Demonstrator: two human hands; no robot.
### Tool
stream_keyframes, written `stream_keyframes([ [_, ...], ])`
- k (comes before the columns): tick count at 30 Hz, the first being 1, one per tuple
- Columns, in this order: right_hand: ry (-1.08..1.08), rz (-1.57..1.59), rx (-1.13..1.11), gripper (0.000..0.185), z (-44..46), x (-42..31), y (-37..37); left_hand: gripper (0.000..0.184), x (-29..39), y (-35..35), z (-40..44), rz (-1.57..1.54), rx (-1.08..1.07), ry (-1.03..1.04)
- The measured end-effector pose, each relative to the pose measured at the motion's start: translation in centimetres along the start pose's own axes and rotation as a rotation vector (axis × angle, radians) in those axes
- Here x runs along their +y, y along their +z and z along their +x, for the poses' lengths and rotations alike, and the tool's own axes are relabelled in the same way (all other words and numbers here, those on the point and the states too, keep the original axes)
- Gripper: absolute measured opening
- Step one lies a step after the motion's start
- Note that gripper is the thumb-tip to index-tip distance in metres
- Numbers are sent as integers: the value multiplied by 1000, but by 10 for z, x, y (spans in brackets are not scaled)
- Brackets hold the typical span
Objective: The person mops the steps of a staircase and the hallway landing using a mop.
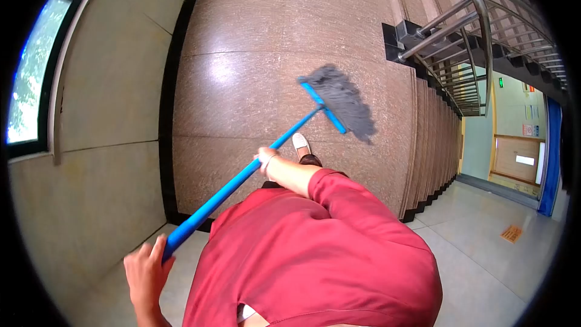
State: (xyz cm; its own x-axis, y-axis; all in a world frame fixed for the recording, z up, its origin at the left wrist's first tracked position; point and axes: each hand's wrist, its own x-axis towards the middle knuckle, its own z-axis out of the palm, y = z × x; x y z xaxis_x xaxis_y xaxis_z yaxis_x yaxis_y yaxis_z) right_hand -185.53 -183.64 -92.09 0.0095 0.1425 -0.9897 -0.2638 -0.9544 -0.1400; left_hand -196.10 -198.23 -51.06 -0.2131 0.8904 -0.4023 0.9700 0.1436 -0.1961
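Observation:
A mop with a blue handle [224,195] slants from the lower left up to the middle of the head view. Its grey strands [344,100] lie spread on the brown stone floor, fanned to the right of a blue crossbar. My left hand [145,269] is closed at the handle's upper end. Farther down the handle, my right hand [266,160] wraps round it, with the forearm coming out of a red sleeve [357,197]. One white shoe [300,142] shows just below the crossbar.
Steps going down [433,139] border the landing on the right, and more steps rise at the upper right. A metal railing [481,42] stands between them. A pale wall [109,79] with a window [36,72] closes the left side. An orange floor sign [511,234] lies below.

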Motion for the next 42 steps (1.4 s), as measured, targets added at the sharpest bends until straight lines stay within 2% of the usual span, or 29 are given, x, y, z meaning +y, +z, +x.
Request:
stream_keyframes([
  [3,42,-284,-102,7,-36,46,30,51,-12,10,-61,-131,-95,-199],
  [4,51,-402,-169,9,-48,52,36,47,-4,3,-69,-175,-63,-239],
  [5,38,-413,-168,10,-48,67,43,37,-3,-10,-76,-138,-165,-283],
  [6,19,-454,-189,11,-48,76,49,36,-4,-9,-80,-161,-175,-297],
  [11,14,-411,-206,16,-50,70,49,34,-23,18,-81,-213,-121,-285],
  [13,-23,-349,-88,21,-63,51,45,35,-29,21,-67,-243,-87,-233],
  [17,-36,-218,-198,24,-29,12,24,36,-23,12,-20,-253,-103,-138],
  [19,-60,-140,-194,22,-10,-17,12,31,-8,5,16,-262,-41,-76],
  [21,-107,-10,-146,15,1,-58,-7,46,10,4,53,-252,56,0],
  [23,-136,57,-283,31,40,-97,-34,42,45,-15,99,-227,38,25],
  [24,-161,133,-233,26,23,-134,-53,42,64,-24,122,-212,23,63],
  [29,-278,556,-162,21,86,-260,-153,40,176,-63,233,-86,20,308],
  [30,-250,518,-137,19,93,-287,-180,40,201,-68,253,-84,47,376],
  [31,-270,470,-69,5,93,-311,-204,39,226,-75,270,-50,39,424],
  [32,-314,468,-84,3,105,-330,-231,40,249,-79,285,-43,56,492],
  [33,-324,625,-134,4,119,-345,-256,40,270,-82,297,-36,72,562],
  [34,-271,597,-49,6,109,-362,-279,41,290,-87,302,-9,77,613],
  [35,-258,705,-23,7,106,-372,-297,41,307,-90,308,15,81,668],
  [37,-290,712,19,6,94,-377,-322,41,327,-100,313,43,61,720],
  [41,-353,717,56,5,105,-356,-324,43,328,-112,316,21,76,767],
  [42,-356,819,51,15,123,-345,-315,43,322,-116,317,56,76,777],
])
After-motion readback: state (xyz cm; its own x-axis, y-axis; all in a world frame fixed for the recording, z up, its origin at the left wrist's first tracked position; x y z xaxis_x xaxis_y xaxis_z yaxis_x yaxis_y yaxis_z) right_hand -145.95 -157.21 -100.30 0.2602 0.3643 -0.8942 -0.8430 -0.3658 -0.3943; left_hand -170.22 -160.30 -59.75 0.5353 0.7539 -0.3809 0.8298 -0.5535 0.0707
